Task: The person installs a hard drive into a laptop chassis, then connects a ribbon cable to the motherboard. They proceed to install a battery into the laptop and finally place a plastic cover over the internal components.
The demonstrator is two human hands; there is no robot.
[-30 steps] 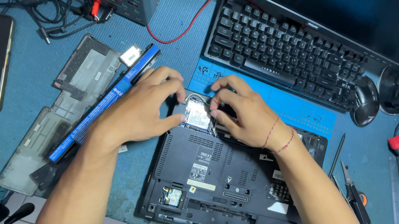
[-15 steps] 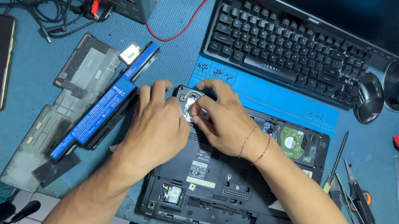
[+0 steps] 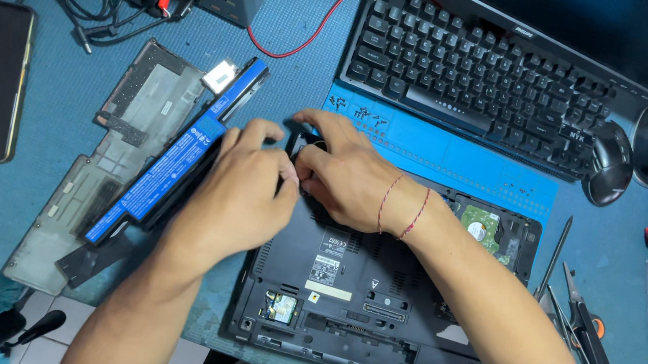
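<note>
even cool overhead light, soft shadows under arms, sharp focus, slight edge distortion.

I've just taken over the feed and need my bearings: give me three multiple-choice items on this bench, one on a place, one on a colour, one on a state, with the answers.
1. Where does the long battery pack lie?
A. on the keyboard
B. left of the laptop, across the grey cover panel
C. inside the laptop

2. What colour is the mat strip between keyboard and laptop?
A. blue
B. yellow
C. white

3. How does the laptop lie?
A. lid open, screen lit
B. standing on edge
C. bottom up, its bay open

Answers: 
1 B, it rests diagonally on the panel beside the left hand. 
2 A, plainly blue. 
3 C, the drive shows uncovered past the right hand.
</note>
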